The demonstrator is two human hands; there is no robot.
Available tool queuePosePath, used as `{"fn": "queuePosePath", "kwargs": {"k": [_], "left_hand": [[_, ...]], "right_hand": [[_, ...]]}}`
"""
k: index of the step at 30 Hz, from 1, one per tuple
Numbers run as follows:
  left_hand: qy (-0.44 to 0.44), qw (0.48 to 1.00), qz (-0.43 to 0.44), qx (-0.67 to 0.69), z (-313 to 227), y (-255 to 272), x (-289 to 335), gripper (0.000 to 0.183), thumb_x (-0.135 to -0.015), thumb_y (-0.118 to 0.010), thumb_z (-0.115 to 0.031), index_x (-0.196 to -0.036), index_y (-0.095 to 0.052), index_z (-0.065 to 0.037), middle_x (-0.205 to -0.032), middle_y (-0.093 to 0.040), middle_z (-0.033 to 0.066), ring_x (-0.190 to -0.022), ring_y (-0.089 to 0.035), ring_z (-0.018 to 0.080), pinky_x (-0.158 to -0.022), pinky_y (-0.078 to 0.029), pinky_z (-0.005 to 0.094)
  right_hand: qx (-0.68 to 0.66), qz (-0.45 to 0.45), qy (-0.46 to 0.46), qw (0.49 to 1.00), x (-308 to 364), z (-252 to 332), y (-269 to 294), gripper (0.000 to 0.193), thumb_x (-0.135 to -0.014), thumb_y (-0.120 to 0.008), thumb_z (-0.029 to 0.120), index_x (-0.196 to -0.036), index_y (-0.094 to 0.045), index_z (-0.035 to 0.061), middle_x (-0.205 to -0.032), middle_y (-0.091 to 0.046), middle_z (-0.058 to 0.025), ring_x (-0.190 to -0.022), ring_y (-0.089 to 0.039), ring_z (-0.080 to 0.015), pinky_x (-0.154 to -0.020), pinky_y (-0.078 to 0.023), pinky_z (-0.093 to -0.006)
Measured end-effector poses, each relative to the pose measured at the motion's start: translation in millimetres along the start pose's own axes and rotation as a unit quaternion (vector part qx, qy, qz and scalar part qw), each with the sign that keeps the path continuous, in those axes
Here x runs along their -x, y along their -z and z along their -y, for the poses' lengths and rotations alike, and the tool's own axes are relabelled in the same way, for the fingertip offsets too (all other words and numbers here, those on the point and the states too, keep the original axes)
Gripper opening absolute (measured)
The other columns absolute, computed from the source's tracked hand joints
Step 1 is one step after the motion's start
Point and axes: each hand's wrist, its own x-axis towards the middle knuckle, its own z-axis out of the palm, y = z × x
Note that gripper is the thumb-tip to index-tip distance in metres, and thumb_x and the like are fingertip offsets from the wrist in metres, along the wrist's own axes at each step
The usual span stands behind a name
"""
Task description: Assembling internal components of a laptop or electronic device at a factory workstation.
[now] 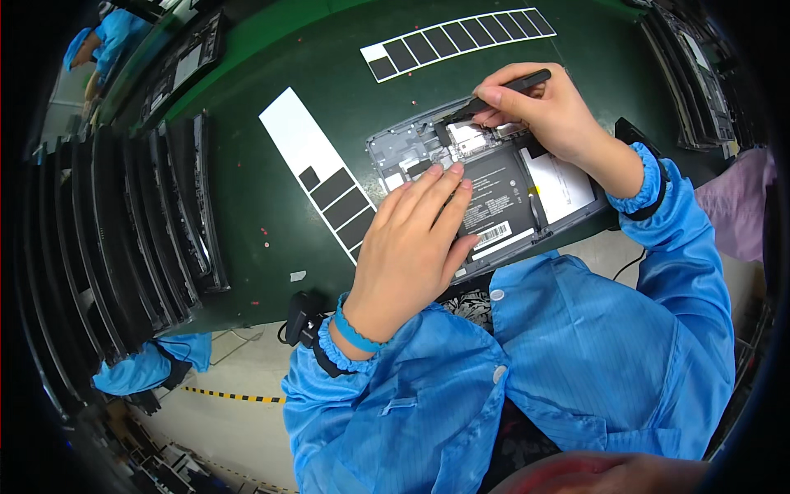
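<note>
- While lying open on the green table (247, 206), shown at the centre of the view: one grey laptop (475, 142), inner parts facing up, within reach of both hands.
- Right hand (539, 111), over the far side of the laptop: closed in a pinch, thumb and fingers grasping a slim black tool (531, 80) much like a pen. Rear end of the tool jutting out to the right; front end slanting down leftward to the small parts near the laptop's far edge. Exact contact at the tip too small to tell.
- Left hand (411, 247), over the left part of the laptop: open and relaxed, palm down, fingers extended and slightly spread, fingertips resting near the far edge of the black battery (498, 193), thumb held out to the side. Blue wristband (358, 329) around the wrist.
- To the right of the battery, inside the laptop: a pale rectangular panel (559, 185).
- Left of the laptop: a white sheet (296, 136) with black stickers, lower end just beside the left hand.
- Beyond the laptop: a second sticker sheet (461, 41), set lengthwise.
- Along the left side: a row of dark, flat cases (140, 239), standing on edge.
- Upper left corner: another person (123, 41) in blue cap and clothing.
</note>
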Motion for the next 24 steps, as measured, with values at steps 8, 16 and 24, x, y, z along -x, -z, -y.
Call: {"fn": "queuePosePath", "kwargs": {"k": [8,16,24], "left_hand": [[0.033,0.999,0.012,0.010,-7.1,8.4,-11.1,0.056,-0.076,-0.074,-0.026,-0.125,-0.057,-0.004,-0.135,-0.050,0.0150,-0.119,-0.049,0.0344,-0.098,-0.039,0.0433],[0.037,0.993,0.008,-0.108,-12.6,-10.4,-20.0,0.071,-0.073,-0.073,-0.040,-0.130,-0.053,-0.003,-0.137,-0.044,0.0222,-0.116,-0.045,0.0364,-0.096,-0.038,0.0449],[0.036,0.995,-0.022,-0.085,-0.6,6.9,-17.0,0.058,-0.078,-0.067,-0.039,-0.123,-0.055,-0.004,-0.134,-0.049,0.0194,-0.117,-0.047,0.0362,-0.097,-0.038,0.0459]], "right_hand": [[0.011,0.004,-0.004,1.000,-1.3,-1.6,-0.2,0.021,-0.089,-0.067,0.013,-0.102,-0.067,-0.0038,-0.089,-0.069,-0.0133,-0.082,-0.070,-0.0188,-0.076,-0.057,-0.0276],[0.006,0.016,-0.016,1.000,-1.8,0.5,-1.5,0.023,-0.090,-0.066,0.014,-0.104,-0.066,-0.0039,-0.094,-0.069,-0.0128,-0.086,-0.069,-0.0185,-0.078,-0.057,-0.0275],[-0.053,-0.027,0.005,0.998,-3.5,11.1,-13.0,0.026,-0.092,-0.064,0.019,-0.107,-0.065,-0.0026,-0.098,-0.068,-0.0111,-0.090,-0.067,-0.0176,-0.078,-0.057,-0.0275]]}}
